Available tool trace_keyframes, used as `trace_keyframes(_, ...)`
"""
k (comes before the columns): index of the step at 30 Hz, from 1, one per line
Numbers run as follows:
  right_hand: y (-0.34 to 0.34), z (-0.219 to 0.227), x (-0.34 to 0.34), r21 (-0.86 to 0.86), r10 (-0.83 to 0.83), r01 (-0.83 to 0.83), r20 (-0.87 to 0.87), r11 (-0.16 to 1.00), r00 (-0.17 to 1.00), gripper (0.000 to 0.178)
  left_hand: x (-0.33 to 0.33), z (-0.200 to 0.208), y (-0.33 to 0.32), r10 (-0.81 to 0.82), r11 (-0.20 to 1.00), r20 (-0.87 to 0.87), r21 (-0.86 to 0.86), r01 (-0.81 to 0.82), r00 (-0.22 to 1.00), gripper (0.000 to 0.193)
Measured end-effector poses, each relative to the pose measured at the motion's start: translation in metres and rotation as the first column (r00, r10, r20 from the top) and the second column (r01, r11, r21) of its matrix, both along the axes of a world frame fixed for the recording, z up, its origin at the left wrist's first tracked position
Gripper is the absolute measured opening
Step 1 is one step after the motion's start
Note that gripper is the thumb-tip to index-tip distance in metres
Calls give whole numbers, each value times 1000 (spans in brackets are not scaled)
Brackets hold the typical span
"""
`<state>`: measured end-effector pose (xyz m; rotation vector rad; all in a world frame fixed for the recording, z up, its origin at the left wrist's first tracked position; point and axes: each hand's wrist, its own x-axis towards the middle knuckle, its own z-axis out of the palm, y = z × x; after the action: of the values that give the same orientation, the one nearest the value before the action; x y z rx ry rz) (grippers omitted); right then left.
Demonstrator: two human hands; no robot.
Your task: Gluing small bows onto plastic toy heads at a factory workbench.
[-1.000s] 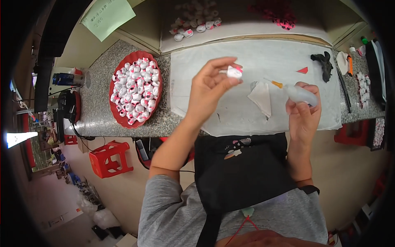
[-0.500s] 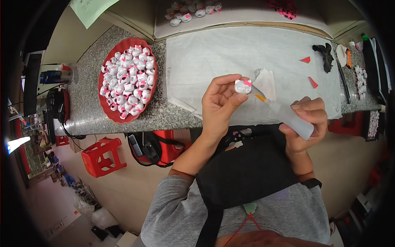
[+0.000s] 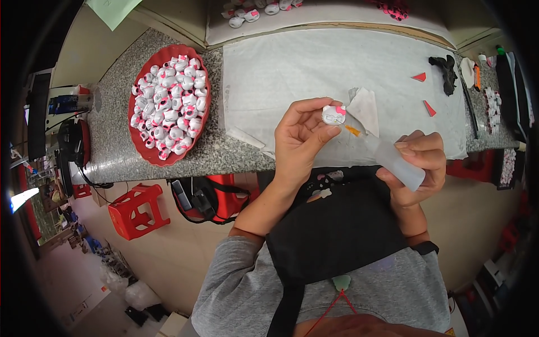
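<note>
Between the thumb and fingers of my left hand is a small white cat-head bead with a pink bow and a drawn face. My right hand grips a translucent white squeeze bottle with an orange nozzle tip. The bottle lies tilted, its tip pointing at the bead's lower right edge; I cannot tell whether they touch. Behind the tip, a folded piece of whitish cloth or paper rests on the white sheet covering the counter.
A red scalloped tray heaped with similar beads stands at the left. At the right are red triangular scraps, a crumpled black piece and a row of white beads. More beads sit on the back shelf. A red stool stands below left.
The view has shifted slightly. The bead is turned a little in my left fingers, and the bottle's tip sits slightly closer to it. Both hands keep their holds.
</note>
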<state>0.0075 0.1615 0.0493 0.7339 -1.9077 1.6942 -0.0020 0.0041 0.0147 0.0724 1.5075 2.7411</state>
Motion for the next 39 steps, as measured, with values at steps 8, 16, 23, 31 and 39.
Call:
trace_keyframes(8, -1, 2, 6, 23, -102, 101, 80, 995, 992, 33, 0, -1, 0, 19, 999, -2, 31, -18, 1000, 34)
trace_keyframes(16, -1, -1, 5, -3, -99, 99, 49, 995, 994, 34, 1, -1, 1, -11, 999, 1, 44, 11, 1000, 36)
trace_keyframes(23, -1, 0, 6, 7, -92, 92, 62, 996, 994, 35, 2, 1, 2, -28, 998, 12, 52, 27, 1000, 35)
trace_keyframes(31, -2, -1, 5, 27, -99, 98, 68, 995, 993, 35, 2, -4, 2, -27, 995, -127, -100, 15, 992, 34)
trace_keyframes(39, -4, 0, 6, 36, -69, 66, 81, 997, 994, 34, 1, -5, -1, -9, 979, -147, -202, -21, 989, 31)
